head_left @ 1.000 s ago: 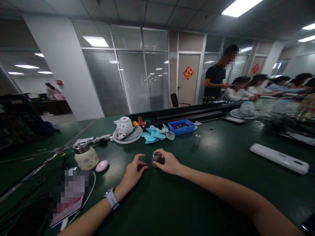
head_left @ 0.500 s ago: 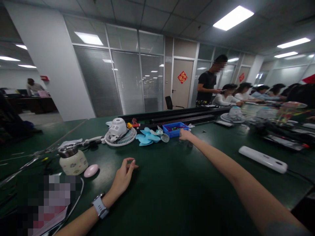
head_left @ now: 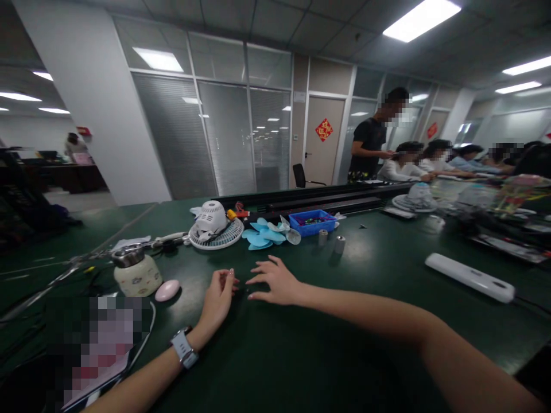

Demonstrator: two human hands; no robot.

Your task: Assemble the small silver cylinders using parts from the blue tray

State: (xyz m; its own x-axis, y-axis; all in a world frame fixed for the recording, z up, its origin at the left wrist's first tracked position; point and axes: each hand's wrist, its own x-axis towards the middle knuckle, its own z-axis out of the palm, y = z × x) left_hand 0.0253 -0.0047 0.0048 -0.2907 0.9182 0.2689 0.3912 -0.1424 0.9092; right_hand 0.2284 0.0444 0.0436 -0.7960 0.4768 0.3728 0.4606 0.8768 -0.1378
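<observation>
My left hand (head_left: 220, 295), with a watch (head_left: 184, 347) on its wrist, is over the dark green table with its fingers curled in. Whatever those fingers may hold is hidden. Just to its right, my right hand (head_left: 275, 282) is open, fingers spread and pointing left, with nothing seen in it. A small gap separates the two hands. Beyond them lie light-blue fan blades (head_left: 263, 234) and a blue tray (head_left: 312, 228) of small coloured parts. Two small metallic cylinders (head_left: 340, 245) stand in front of the tray.
A white fan body (head_left: 214, 221) lies on its round grille at the back left. Nearer are a cream jar (head_left: 138, 276), a pink oval object (head_left: 167, 290) and a tablet-like device (head_left: 103, 367). At right lies a white power strip (head_left: 469, 277). Several people are beyond the table.
My right hand has drawn back from beside the blue tray to near my left hand, with its fingers spreading. The metallic cylinders now show fully. My left hand's fingers have curled in more.
</observation>
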